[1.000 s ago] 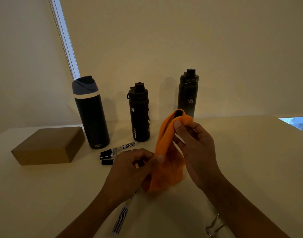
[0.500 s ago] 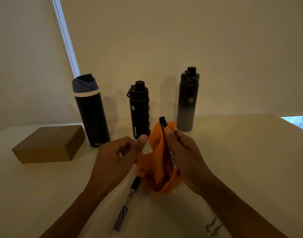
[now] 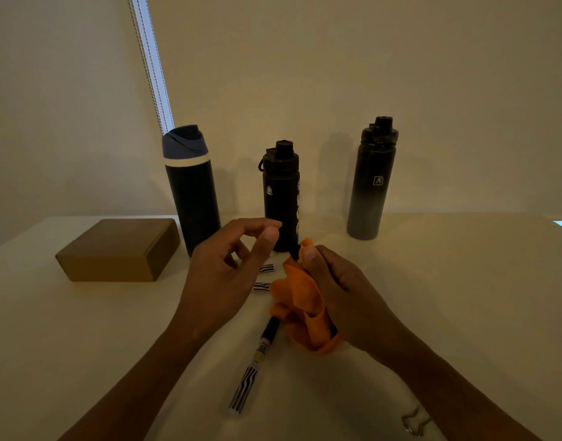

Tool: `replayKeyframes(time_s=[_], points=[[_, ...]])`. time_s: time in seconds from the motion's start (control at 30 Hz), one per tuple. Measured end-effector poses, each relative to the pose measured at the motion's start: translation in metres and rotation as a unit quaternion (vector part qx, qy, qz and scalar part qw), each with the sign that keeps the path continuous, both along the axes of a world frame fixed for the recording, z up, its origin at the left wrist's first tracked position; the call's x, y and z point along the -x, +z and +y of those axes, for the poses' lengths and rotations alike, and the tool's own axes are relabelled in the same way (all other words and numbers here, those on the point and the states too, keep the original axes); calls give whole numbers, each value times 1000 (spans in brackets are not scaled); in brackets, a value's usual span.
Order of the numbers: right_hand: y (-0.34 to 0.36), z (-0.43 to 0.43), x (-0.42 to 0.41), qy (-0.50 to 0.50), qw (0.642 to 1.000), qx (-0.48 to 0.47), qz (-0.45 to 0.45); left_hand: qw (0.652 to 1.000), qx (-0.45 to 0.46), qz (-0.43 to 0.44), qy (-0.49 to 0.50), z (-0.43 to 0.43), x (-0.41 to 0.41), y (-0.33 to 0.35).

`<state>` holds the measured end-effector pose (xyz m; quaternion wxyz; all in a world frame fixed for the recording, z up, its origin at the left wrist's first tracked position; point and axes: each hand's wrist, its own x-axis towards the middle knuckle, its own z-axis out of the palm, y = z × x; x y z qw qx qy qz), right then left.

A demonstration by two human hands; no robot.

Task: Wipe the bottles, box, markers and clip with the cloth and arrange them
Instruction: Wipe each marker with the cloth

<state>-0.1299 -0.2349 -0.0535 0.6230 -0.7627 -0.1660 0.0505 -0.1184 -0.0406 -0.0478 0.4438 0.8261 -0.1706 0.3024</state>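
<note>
I'm seeing the right hand (image 3: 343, 291) gripping the cloth (image 3: 302, 313) round a marker (image 3: 294, 254) mid-frame; the left hand (image 3: 222, 275) is hovering slack, empty.

A pale counter (image 3: 464, 297) carries three upright bottles along its far edge, well apart: a blue-lidded bottle (image 3: 192, 192) leftmost, a short black bottle (image 3: 281, 195) in the middle and a grey-bottomed bottle (image 3: 370, 183) rightmost. A brown box (image 3: 117, 249) lies near the far left corner. A striped marker (image 3: 256, 364) lies mid-counter, toward the near edge. Farther back, only the striped ends of an upper marker (image 3: 266, 268) and a lower marker (image 3: 261, 286) show. A wire clip (image 3: 415, 421) sits at the near edge.
</note>
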Motion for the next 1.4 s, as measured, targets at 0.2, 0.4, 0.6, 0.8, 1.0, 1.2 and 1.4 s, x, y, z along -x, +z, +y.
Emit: replayKeyframes(time_s=[0.2,0.4,0.6,0.8,1.0,1.2,1.4], points=[[-7,1,0,32,999,29,-9,998,-48,-32,-14,2,-2,-1],[-6,-4,1,28,983,158,-92,993,-101,-65,22,7,-8,-6],[-9,-2,2,16,951,264,-162,990,-129,-50,33,5,-5,-8],[-5,-7,-1,4,958,250,-141,979,-200,-27,-6,14,-4,-3],[-7,-3,2,16,947,278,-161,989,-109,79,-61,20,-8,-15],[-6,-5,1,4,933,304,-194,985,-158,23,-64,17,-7,-8],[-7,-6,1,1,931,304,-201,971,-233,-21,-48,19,-6,-14]])
